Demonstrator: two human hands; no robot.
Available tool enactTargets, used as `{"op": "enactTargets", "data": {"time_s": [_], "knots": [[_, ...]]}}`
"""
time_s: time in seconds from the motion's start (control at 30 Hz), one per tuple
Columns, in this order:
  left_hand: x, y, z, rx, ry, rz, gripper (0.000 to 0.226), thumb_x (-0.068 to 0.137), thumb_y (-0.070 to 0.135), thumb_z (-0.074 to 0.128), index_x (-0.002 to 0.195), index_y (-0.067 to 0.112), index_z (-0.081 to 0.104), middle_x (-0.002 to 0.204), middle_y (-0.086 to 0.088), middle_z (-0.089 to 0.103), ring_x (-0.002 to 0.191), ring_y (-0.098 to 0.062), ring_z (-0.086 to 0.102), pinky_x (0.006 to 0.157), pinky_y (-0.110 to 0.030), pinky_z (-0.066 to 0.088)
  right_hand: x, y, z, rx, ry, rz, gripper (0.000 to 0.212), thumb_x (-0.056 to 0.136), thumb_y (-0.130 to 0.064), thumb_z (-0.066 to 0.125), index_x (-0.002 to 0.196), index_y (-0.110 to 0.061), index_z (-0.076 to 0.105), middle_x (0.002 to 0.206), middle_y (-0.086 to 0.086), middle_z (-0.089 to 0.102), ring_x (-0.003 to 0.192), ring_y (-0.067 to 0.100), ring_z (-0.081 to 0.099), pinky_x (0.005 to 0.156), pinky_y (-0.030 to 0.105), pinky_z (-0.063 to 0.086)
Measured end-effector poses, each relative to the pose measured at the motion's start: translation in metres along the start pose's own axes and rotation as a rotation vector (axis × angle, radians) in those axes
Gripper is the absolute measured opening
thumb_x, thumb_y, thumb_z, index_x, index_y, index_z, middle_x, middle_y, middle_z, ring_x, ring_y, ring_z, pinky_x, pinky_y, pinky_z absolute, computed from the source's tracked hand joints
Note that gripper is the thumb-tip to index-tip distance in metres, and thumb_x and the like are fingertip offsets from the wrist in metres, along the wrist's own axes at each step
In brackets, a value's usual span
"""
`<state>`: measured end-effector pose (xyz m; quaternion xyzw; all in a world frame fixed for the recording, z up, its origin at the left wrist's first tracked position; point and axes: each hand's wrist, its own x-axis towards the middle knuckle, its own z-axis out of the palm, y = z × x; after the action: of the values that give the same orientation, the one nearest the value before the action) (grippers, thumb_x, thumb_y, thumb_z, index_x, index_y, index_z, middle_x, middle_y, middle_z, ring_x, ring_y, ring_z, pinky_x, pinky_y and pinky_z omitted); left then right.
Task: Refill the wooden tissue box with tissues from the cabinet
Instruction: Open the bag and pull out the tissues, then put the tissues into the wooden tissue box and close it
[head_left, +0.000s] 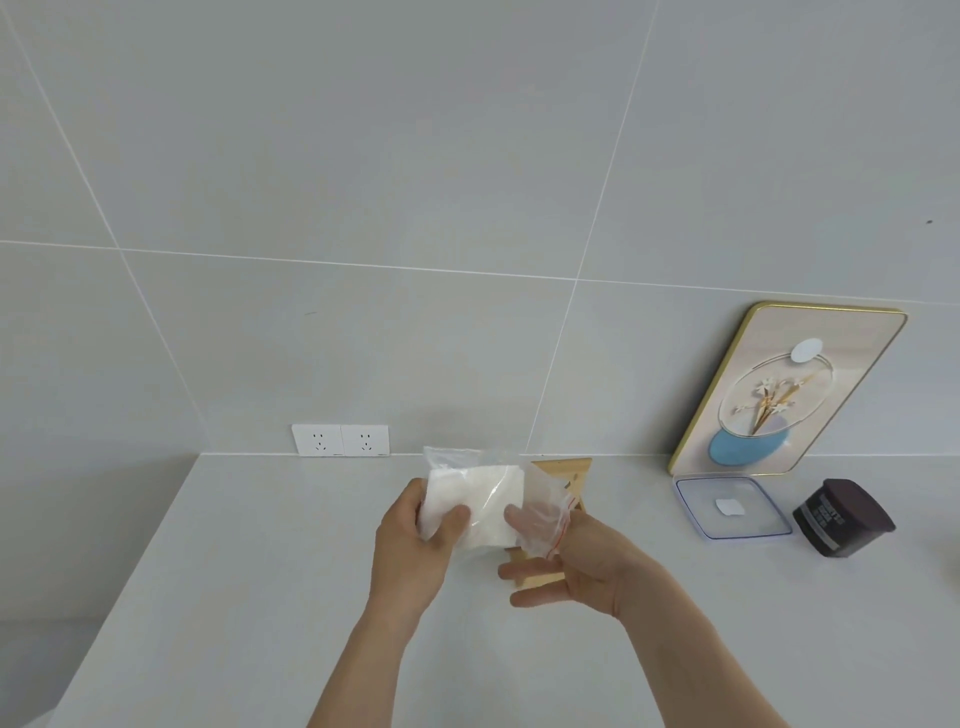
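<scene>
A stack of white tissues (485, 506) sits inside a clear zip bag (540, 512) with a red seal strip, held above the counter. My left hand (415, 556) grips the bag's left end, thumb across the tissues. My right hand (582, 561) has fingers inside the bag's open right end, touching the tissues. The wooden tissue box (569, 475) stands on the counter behind and below the bag, mostly hidden by the bag and my right hand.
A white counter (260, 571) runs to a tiled wall with a double socket (340, 439). At right a gold-framed picture (784, 389) leans on the wall, with a clear lidded container (732, 506) and a dark jar (841, 517) in front.
</scene>
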<state>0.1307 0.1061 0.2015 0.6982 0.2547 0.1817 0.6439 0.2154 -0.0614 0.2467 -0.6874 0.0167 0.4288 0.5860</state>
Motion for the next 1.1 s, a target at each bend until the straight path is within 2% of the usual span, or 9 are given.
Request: {"op": "enactTargets", "data": {"time_s": [0.13, 0.3, 0.37, 0.5, 0.63, 0.77, 0.9, 1.0, 1.1], "knots": [[0.000, -0.001, -0.004, -0.012, -0.064, 0.007, 0.012, 0.086, 0.021, 0.076, 0.094, 0.020, 0.068, 0.091, -0.008, 0.073, 0.088, -0.033, 0.066, 0.077, -0.052, 0.056, 0.007, 0.000, 0.009, -0.020, 0.112, -0.047, 0.036, 0.077, -0.033, 0.091, 0.108, -0.018, 0.078, 0.114, 0.011, 0.076, 0.094, 0.031, 0.077, 0.078, 0.053, 0.066], [0.004, -0.010, -0.016, -0.059, -0.051, -0.060, 0.012, 0.088, 0.015, 0.076, 0.095, 0.022, 0.070, 0.085, 0.013, 0.076, 0.076, -0.008, 0.069, 0.073, -0.034, 0.056, 0.011, 0.002, 0.014, 0.002, 0.194, -0.067, 0.028, 0.083, -0.020, 0.086, 0.109, -0.013, 0.077, 0.114, 0.015, 0.078, 0.089, 0.029, 0.077, 0.078, 0.051, 0.066], [0.005, -0.016, -0.021, -0.108, -0.018, -0.109, 0.011, 0.089, 0.010, 0.074, 0.096, 0.017, 0.070, 0.090, 0.006, 0.078, 0.082, -0.015, 0.073, 0.076, -0.039, 0.061, 0.016, 0.005, 0.014, 0.058, 0.232, -0.045, 0.024, 0.086, -0.016, 0.083, 0.108, -0.009, 0.078, 0.115, 0.014, 0.077, 0.090, 0.030, 0.077, 0.075, 0.052, 0.067], [0.007, -0.026, -0.033, -0.229, 0.066, -0.186, 0.009, 0.090, 0.005, 0.073, 0.097, 0.009, 0.070, 0.088, -0.007, 0.075, 0.071, -0.020, 0.075, 0.067, -0.032, 0.059, 0.022, 0.006, 0.017, 0.215, 0.374, -0.023, 0.019, 0.091, -0.011, 0.066, 0.109, -0.007, 0.072, 0.108, 0.016, 0.074, 0.094, 0.038, 0.075, 0.071, 0.049, 0.066], [0.011, -0.054, -0.051, -0.247, 0.121, -0.289, 0.012, 0.089, 0.004, 0.074, 0.098, 0.009, 0.068, 0.095, -0.016, 0.074, 0.067, -0.027, 0.069, 0.068, -0.037, 0.055, 0.023, 0.011, 0.021, 0.232, 0.480, -0.046, 0.017, 0.094, -0.009, 0.058, 0.107, -0.007, 0.068, 0.106, 0.016, 0.067, 0.092, 0.034, 0.069, 0.081, 0.050, 0.064], [0.008, -0.091, -0.070, -0.194, 0.174, -0.437, 0.019, 0.089, 0.005, 0.072, 0.105, 0.013, 0.066, 0.101, -0.017, 0.074, 0.074, -0.029, 0.071, 0.079, -0.043, 0.060, 0.024, 0.026, 0.027, 0.223, 0.539, -0.073, 0.017, 0.099, -0.005, 0.054, 0.088, -0.011, 0.064, 0.108, 0.015, 0.065, 0.105, 0.039, 0.069, 0.087, 0.052, 0.062], [0.001, -0.127, -0.085, -0.066, 0.201, -0.586, 0.046, 0.079, 0.023, 0.068, 0.123, 0.019, 0.057, 0.094, -0.004, 0.073, 0.085, -0.031, 0.074, 0.096, -0.055, 0.057, 0.022, 0.044, 0.034, 0.230, 0.512, -0.057, 0.014, 0.103, -0.003, 0.053, 0.098, -0.006, 0.066, 0.106, 0.016, 0.068, 0.095, 0.035, 0.070, 0.087, 0.052, 0.061], [-0.004, -0.142, -0.090, 0.135, 0.253, -0.650, 0.061, 0.086, 0.024, 0.069, 0.140, 0.016, 0.041, 0.122, -0.008, 0.069, 0.106, -0.035, 0.065, 0.092, -0.046, 0.051, 0.022, 0.057, 0.036, 0.240, 0.523, -0.035, 0.019, 0.102, 0.001, 0.050, 0.097, -0.008, 0.066, 0.108, 0.016, 0.067, 0.095, 0.034, 0.070, 0.088, 0.051, 0.061], [-0.004, -0.140, -0.087, 0.419, 0.339, -0.571, 0.071, 0.087, 0.027, 0.075, 0.146, 0.008, 0.039, 0.146, -0.021, 0.048, 0.129, -0.044, 0.049, 0.101, -0.055, 0.045, 0.020, 0.067, 0.034, 0.262, 0.520, -0.008, 0.021, 0.100, 0.005, 0.048, 0.105, -0.005, 0.066, 0.113, 0.018, 0.067, 0.100, 0.036, 0.070, 0.084, 0.050, 0.062]]}}
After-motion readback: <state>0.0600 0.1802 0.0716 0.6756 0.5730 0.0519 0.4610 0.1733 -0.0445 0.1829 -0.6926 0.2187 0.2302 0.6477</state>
